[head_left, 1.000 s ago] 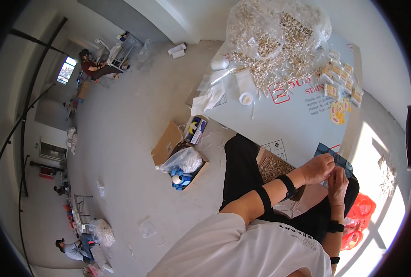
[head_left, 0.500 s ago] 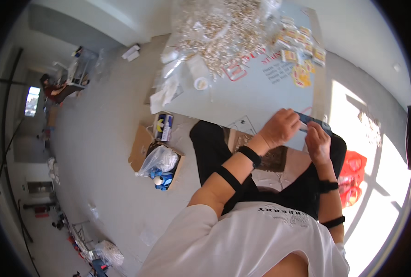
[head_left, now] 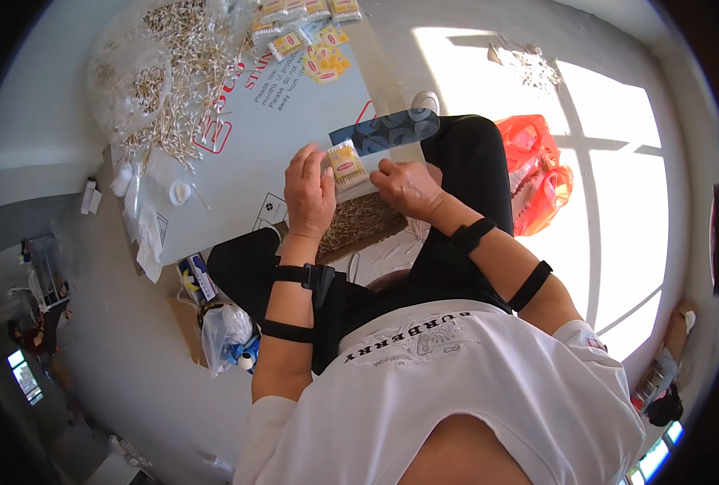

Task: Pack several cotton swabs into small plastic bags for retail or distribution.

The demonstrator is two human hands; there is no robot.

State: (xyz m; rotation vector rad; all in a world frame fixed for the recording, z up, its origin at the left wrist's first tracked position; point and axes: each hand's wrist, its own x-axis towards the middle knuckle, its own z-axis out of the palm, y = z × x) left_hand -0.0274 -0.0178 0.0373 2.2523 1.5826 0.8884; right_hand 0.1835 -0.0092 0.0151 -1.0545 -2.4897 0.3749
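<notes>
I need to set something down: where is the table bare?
Bare: the table's printed middle, bordered by the swab pile, yellow cards and left hand. Crowded: the far side, with the pile and packs; the near edge, with the right hand and another pack.

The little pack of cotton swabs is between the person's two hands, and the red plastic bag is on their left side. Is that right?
Not quite: the red plastic bag is on the person's right side, as the head view shows. The pack of cotton swabs is indeed between the left hand and the right hand.
</notes>
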